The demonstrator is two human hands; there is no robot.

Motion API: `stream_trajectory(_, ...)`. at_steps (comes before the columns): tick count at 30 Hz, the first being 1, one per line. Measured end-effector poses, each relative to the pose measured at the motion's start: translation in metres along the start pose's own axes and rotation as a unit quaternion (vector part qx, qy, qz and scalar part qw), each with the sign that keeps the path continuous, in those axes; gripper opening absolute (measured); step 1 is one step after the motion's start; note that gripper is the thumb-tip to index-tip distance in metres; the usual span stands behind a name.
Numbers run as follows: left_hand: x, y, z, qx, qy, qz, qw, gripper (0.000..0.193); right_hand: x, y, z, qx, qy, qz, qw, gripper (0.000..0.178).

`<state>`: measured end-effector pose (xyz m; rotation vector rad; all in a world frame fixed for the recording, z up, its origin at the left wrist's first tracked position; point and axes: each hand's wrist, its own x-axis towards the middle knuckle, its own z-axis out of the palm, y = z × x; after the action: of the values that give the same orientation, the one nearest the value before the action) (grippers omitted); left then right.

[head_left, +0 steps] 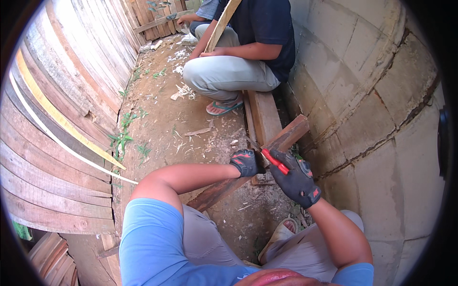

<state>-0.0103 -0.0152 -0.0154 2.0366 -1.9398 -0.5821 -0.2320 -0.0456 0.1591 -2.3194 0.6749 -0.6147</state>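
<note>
My left hand (245, 163), in a black glove with red marks, is closed above a brown wooden plank (288, 134). Its fingers are mostly turned away, so what they hold is hidden. Close beside it, my right hand (295, 178), in a matching dark glove, grips a red-handled tool (275, 162). The tool's working end lies near the left fingers and cannot be made out. The plank slants from beside my left knee up toward the block wall, passing beneath both hands.
Another person (238, 52) squats ahead, holding an upright pale wood strip (222, 26). A timber beam (264, 114) lies along the block wall (362, 105). At left stands a board fence (62, 105) with long pale strips (71, 124) against it. Wood shavings (185, 91) litter the dirt.
</note>
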Motion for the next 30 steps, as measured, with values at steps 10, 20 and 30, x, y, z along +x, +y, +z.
stream_trajectory(10, 0.011, -0.005, -0.014, 0.022, -0.072, 0.036, 0.996, 0.057, 0.001, 0.007, 0.0, -0.043, -0.013, -0.039, 0.998, 0.043)
stream_trajectory(20, -0.007, 0.025, -0.042, 0.005, -0.116, -0.031, 0.993, 0.065, 0.001, 0.008, -0.01, -0.018, -0.044, 0.046, 0.998, 0.045)
stream_trajectory(30, -0.015, 0.02, -0.027, 0.033, -0.038, -0.014, 0.999, 0.052, -0.003, 0.009, -0.022, -0.013, -0.023, 0.085, 0.996, 0.043)
